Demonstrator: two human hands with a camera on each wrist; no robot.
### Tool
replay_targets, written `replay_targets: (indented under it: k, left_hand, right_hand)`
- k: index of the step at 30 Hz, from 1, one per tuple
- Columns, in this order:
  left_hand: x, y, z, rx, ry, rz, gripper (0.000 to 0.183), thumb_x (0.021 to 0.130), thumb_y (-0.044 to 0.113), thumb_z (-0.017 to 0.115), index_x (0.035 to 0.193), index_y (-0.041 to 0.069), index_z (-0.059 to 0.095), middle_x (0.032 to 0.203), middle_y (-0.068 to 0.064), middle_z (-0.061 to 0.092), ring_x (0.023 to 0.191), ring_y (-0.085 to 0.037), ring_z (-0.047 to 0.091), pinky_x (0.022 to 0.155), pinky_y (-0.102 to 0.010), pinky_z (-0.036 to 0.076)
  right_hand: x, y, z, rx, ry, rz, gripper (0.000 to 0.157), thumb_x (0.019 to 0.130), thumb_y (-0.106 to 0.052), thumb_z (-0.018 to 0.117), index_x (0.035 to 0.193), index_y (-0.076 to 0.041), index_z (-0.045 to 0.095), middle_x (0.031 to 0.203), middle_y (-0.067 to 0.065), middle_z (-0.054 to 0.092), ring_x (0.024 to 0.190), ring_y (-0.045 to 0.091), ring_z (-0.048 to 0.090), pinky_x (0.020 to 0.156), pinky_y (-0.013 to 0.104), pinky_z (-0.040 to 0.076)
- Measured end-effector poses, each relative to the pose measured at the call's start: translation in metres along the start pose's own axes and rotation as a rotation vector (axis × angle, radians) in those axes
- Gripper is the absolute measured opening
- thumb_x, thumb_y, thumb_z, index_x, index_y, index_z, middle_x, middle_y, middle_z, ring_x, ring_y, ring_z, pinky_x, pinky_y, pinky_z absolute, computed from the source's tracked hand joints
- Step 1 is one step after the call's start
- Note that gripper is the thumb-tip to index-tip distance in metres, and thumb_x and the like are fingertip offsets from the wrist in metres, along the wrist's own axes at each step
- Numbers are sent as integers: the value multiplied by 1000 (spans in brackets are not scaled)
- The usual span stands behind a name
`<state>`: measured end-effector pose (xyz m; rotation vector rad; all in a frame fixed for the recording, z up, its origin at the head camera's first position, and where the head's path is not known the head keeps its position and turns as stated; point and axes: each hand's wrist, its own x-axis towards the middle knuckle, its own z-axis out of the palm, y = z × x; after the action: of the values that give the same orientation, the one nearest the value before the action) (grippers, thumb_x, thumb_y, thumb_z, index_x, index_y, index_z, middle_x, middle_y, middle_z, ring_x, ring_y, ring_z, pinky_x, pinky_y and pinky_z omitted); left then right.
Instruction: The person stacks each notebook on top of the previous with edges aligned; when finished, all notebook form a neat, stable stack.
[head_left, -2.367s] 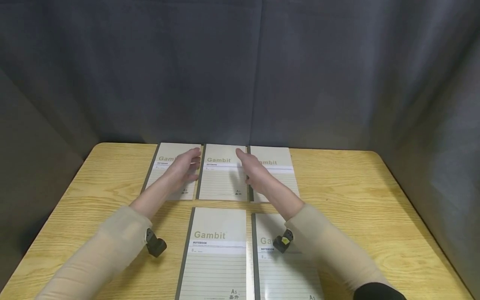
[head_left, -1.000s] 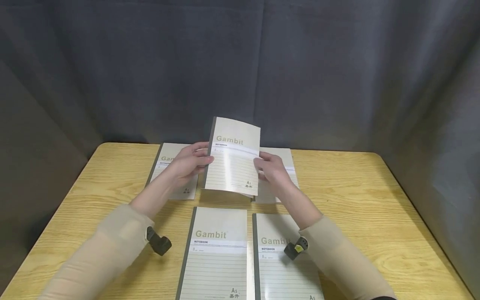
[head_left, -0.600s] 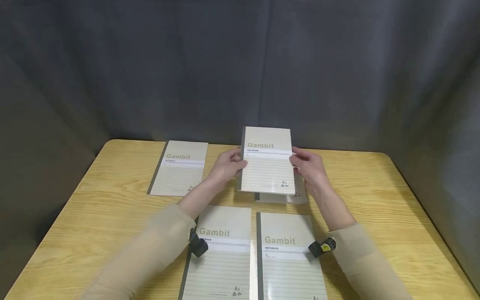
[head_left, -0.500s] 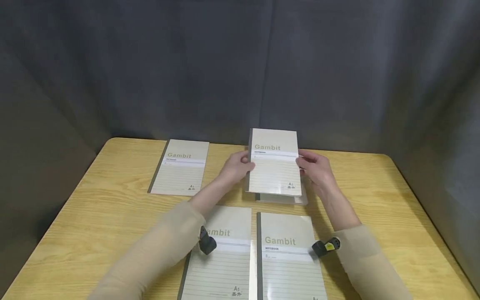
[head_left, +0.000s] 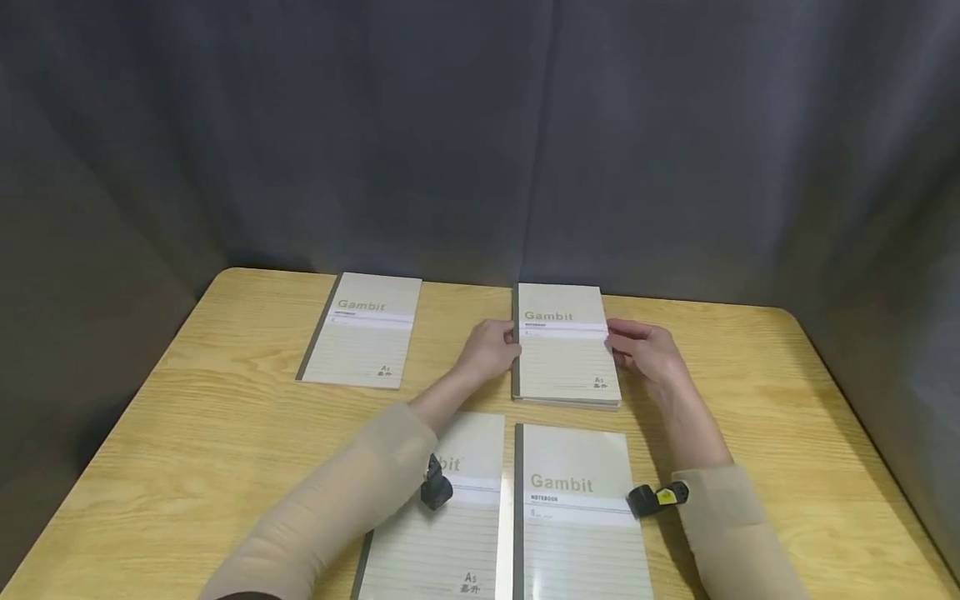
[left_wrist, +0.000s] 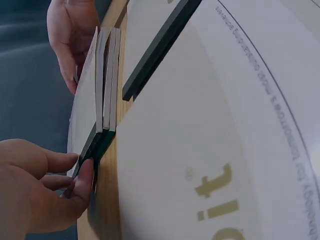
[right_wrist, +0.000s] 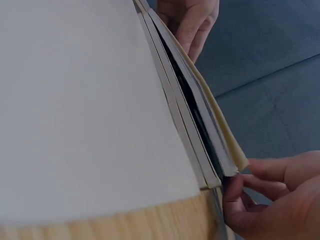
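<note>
My left hand (head_left: 487, 350) and right hand (head_left: 652, 357) pinch the Gambit notebook (head_left: 566, 358) between them, right of centre. Wood-grain table (head_left: 187, 425) below, dark curtain (head_left: 420, 142) above.

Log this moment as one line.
left hand pinches top Gambit notebook, spine side | right hand pinches opposite edge | lone Gambit notebook lies back left

Side access to the notebook stack (head_left: 567, 354) blocked: left hand (head_left: 489, 348) at its left edge, right hand (head_left: 649, 353) at its right. Dark curtain (head_left: 480, 142) stands close behind it; a flat notebook (head_left: 581, 512) lies just in front, across narrow bare wood. Free passage: open tabletop (head_left: 750, 383) right of the stack, beyond the right hand.
</note>
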<state>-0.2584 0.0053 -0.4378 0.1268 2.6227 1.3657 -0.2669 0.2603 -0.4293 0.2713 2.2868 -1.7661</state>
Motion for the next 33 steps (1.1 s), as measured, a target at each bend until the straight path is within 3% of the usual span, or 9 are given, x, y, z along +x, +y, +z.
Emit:
replay_targets:
  k: [5, 9, 11, 17, 19, 21, 24, 29, 33]
  left_hand:
    - [-1, 6, -1, -14, 7, -21, 46, 101, 8, 56, 145, -3, 55, 72, -3, 50, 55, -12, 36, 49, -22, 29]
    - [-5, 11, -3, -15, 14, -42, 48, 104, 13, 53, 150, 1, 50, 119, -16, 69, 85, -19, 58, 73, -29, 52]
    - [-7, 13, -3, -20, 13, -42, 48, 104, 14, 52, 151, 2, 49, 131, -19, 67, 91, -22, 57, 78, -32, 52]
    - [-12, 20, -4, -101, -9, -62, 46, 105, 17, 49, 149, 5, 53, 129, -17, 69, 64, -16, 43, 53, -26, 35]
    - [-13, 22, -4, -154, -20, -73, 45, 105, 17, 44, 147, 4, 55, 137, -15, 67, 78, -19, 59, 64, -28, 49]
    - [-15, 23, -4, -207, -33, -80, 46, 105, 16, 41, 146, 3, 56, 142, -15, 64, 109, -26, 67, 92, -37, 56]
    - [-16, 25, -4, -257, -48, -99, 48, 104, 17, 37, 145, 2, 57, 149, -14, 60, 148, -32, 46, 125, -49, 35]
    - [-14, 30, -4, -288, -55, -157, 51, 102, 18, 38, 147, 2, 54, 154, -15, 54, 151, -34, 41, 128, -51, 30]
    - [-13, 30, -5, -319, -68, -187, 48, 100, 17, 39, 141, 3, 60, 150, -14, 58, 143, -34, 48, 123, -49, 37]
  right_hand:
    - [-3, -5, -6, 12, -33, -6, 53, 106, -17, 56, 153, 4, 44, 103, -10, 68, 89, -3, 64, 80, 14, 57]
    - [-6, -11, -8, -2, -12, -2, 54, 107, -20, 54, 155, 2, 41, 129, 10, 66, 94, 0, 64, 82, 14, 57]
    - [-8, -14, -9, -20, -4, 4, 55, 107, -21, 53, 157, 0, 39, 146, 18, 57, 102, 2, 63, 87, 15, 57]
    - [-17, -19, -9, -50, -88, 29, 64, 109, -24, 48, 162, 0, 24, 164, 22, 36, 140, 26, 50, 116, 35, 49]
    - [-20, -21, -8, -43, -133, 25, 66, 109, -24, 48, 163, 2, 19, 165, 24, 33, 148, 33, 44, 121, 44, 43]
    - [-23, -24, -6, -46, -171, 20, 68, 108, -23, 49, 162, 4, 17, 166, 24, 32, 152, 36, 38, 123, 50, 38]
    - [-25, -26, -5, -36, -213, 7, 69, 108, -21, 49, 162, 6, 15, 167, 27, 28, 155, 39, 32, 126, 53, 33]
    - [-25, -28, -5, -31, -221, 19, 66, 109, -20, 47, 161, 7, 17, 165, 27, 30, 153, 38, 34, 126, 53, 33]
    - [-25, -27, -7, -32, -219, 24, 65, 110, -22, 46, 161, 6, 18, 164, 27, 33, 151, 38, 37, 125, 52, 35]
